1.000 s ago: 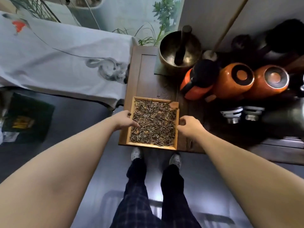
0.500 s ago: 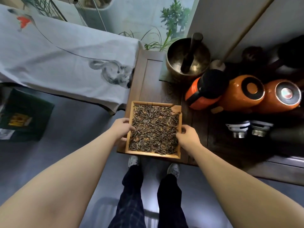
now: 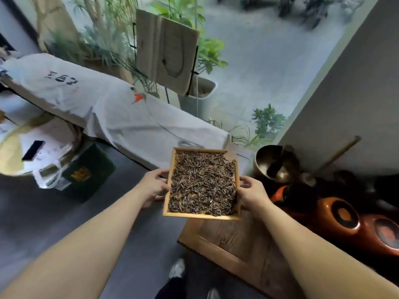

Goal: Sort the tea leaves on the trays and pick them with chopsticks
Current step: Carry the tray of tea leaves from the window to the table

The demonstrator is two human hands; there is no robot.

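1. Square wooden tray (image 3: 201,216) held in the air in front of the person, above the near-left corner of a dark wooden table (image 3: 232,240) and the grey floor (image 3: 43,212); not resting on either.
2. Tray bed covered with dry tea leaves (image 3: 203,183), dark brown with paler strands; far right corner bare wood.
3. Left hand (image 3: 152,187) grips the tray's left rim; thumb on top edge, fingers curled below.
4. Right hand (image 3: 253,194) grips the right rim likewise; fingers mostly hidden under the tray.
5. Right of tray: brass singing bowl (image 3: 276,162) with a mallet inside; orange-brown jars (image 3: 339,214) nearer.
6. Left: white cloth-draped table (image 3: 121,117); green bag (image 3: 86,173) on the floor; potted plants beyond.
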